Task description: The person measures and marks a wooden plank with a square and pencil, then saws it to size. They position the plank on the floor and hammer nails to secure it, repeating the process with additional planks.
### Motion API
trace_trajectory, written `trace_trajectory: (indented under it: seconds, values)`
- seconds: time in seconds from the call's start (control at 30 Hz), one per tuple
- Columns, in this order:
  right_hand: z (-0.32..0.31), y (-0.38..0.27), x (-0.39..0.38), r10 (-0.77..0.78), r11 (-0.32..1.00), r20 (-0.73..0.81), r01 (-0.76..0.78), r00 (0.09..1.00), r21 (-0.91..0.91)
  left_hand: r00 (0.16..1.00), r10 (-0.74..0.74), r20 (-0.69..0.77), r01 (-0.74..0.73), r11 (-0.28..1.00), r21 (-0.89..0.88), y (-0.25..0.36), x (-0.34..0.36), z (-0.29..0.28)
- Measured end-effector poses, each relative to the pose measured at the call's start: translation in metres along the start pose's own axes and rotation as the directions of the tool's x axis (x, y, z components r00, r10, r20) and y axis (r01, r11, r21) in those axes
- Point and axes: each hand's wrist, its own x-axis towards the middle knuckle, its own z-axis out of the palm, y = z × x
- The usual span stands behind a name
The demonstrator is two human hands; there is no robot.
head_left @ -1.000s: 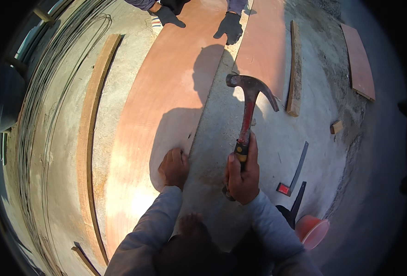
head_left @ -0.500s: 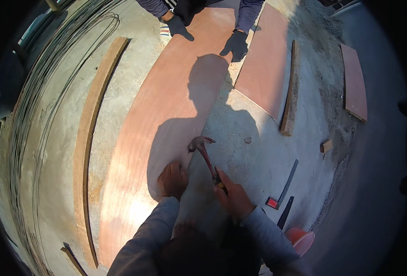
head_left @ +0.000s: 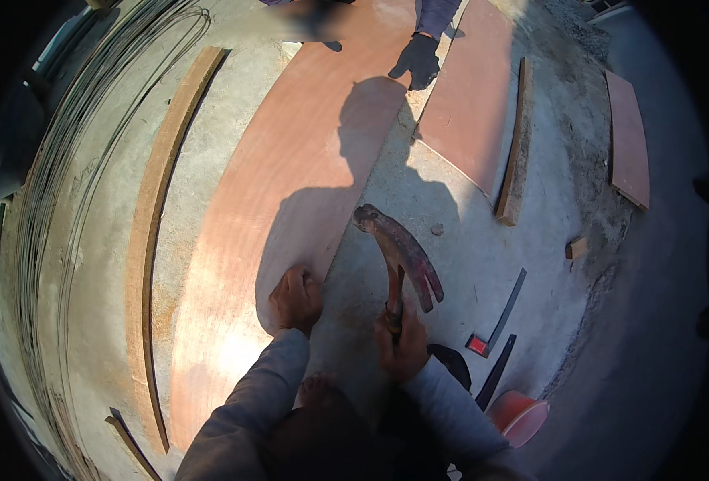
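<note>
My left hand (head_left: 294, 297) rests near the right edge of a long reddish plywood sheet (head_left: 238, 184), fingers curled; whatever they pinch, if anything, is hidden. My right hand (head_left: 401, 341) grips a claw hammer (head_left: 395, 248) by its handle, the head raised beside and slightly right of my left hand, over the concrete. My shadow lies across the sheet. At the sheet's far end, another person's dark-gloved hand (head_left: 419, 62) rests on its right corner; their other hand is mostly blurred.
Timber battens (head_left: 166, 176) (head_left: 516, 140), wire coils (head_left: 46, 240), shorter boards (head_left: 467, 88) (head_left: 629, 140), a small wood block (head_left: 576, 247), a try square (head_left: 495, 321), a dark saw-like blade (head_left: 496, 369) and a pink bucket (head_left: 519, 417) lie around the sheet on the concrete.
The hammer came down toward my left hand, then rose again, its head now nearer the camera than half a second ago. My left hand stays at the sheet's edge.
</note>
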Motion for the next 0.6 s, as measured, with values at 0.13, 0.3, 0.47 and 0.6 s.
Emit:
trace_trajectory:
  seconds: [0.13,0.3,0.47,0.6]
  values:
    - [0.005,0.002,-0.004,0.441,0.826,0.417,-0.178,0.795,-0.534,1.000,0.018,-0.016,-0.018,0.999,-0.032,0.000,0.001,-0.001]
    - [0.012,0.005,-0.020,0.168,0.979,0.147,-0.147,0.975,-0.143,1.000,-0.006,-0.017,0.004,0.994,-0.110,-0.001,0.001,-0.003]
    - [0.009,0.016,-0.017,0.408,0.895,0.349,-0.293,0.844,-0.336,0.998,-0.051,-0.019,0.050,0.997,-0.055,-0.004,0.001,-0.001]
    - [-0.025,0.007,0.014,0.554,0.832,0.320,-0.510,0.768,-0.218,0.987,-0.148,0.057,0.157,0.964,-0.213,-0.003,0.017,-0.006]
